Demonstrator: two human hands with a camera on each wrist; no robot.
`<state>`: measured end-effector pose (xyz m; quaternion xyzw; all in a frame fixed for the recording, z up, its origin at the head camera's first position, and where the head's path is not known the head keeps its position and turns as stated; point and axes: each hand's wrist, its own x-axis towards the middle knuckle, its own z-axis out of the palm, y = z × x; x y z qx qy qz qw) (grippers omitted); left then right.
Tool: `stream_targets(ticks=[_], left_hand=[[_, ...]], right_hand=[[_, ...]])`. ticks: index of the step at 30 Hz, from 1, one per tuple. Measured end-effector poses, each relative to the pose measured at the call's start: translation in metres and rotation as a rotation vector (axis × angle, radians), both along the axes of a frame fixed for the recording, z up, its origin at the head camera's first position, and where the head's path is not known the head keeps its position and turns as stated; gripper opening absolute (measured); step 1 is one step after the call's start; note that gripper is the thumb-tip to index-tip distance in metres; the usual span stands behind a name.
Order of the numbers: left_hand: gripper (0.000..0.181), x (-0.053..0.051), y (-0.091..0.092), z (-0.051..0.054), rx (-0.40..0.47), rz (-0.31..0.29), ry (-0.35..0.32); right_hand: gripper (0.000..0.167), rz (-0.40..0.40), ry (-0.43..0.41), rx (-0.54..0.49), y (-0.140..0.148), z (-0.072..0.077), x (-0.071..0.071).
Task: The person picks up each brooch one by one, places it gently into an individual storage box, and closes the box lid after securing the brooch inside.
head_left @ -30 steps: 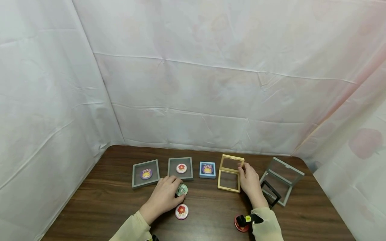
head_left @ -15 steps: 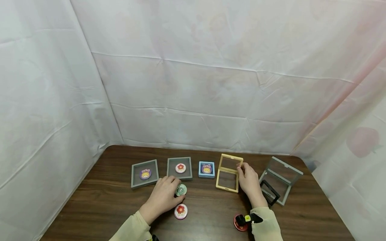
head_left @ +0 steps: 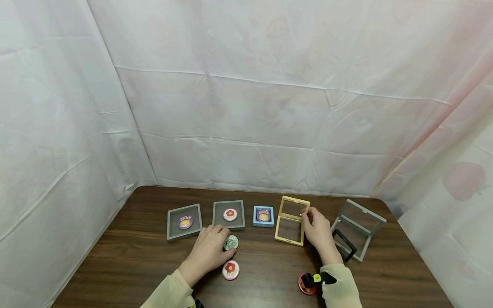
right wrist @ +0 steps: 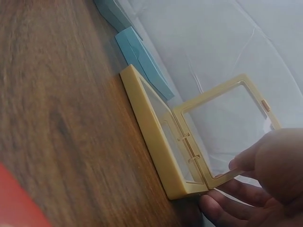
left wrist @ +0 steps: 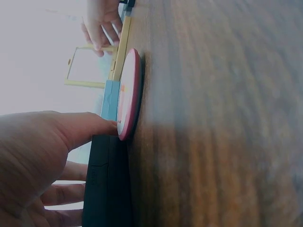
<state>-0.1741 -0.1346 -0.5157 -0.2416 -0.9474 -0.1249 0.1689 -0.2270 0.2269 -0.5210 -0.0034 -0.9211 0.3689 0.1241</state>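
Observation:
My left hand (head_left: 209,248) lies over a round green button badge (head_left: 231,242) on the table, index finger and thumb at its edges. In the left wrist view a black block hides those fingertips, and the flower badge (left wrist: 129,94) lies just beyond the thumb. My right hand (head_left: 319,231) pinches the raised lid of a yellow hinged display case (head_left: 289,231). The right wrist view shows the thumb on the lid's clear film and fingers behind its frame (right wrist: 213,97). The case's lower half sits on the table with no badge inside.
Two grey frames (head_left: 169,224) (head_left: 242,216) each bear a badge. A small blue case (head_left: 263,224) with a badge stands left of the yellow one. At right, an opened grey case (head_left: 366,252) has a black frame (head_left: 348,256) leaning by it. A red badge (head_left: 302,287) lies near my right wrist.
The whole head view shifts slightly left. Both hands keep their places on the green badge and the yellow lid; otherwise nothing has visibly moved.

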Motion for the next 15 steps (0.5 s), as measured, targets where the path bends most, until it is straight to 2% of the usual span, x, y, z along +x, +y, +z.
stream_targets(ticks=[15], left_hand=[[0.056,-0.0003,0.0019,0.0002,0.0,0.048,-0.064]], right_hand=[[0.025,0.006,-0.032,0.0,-0.0004,0.002,-0.0006]])
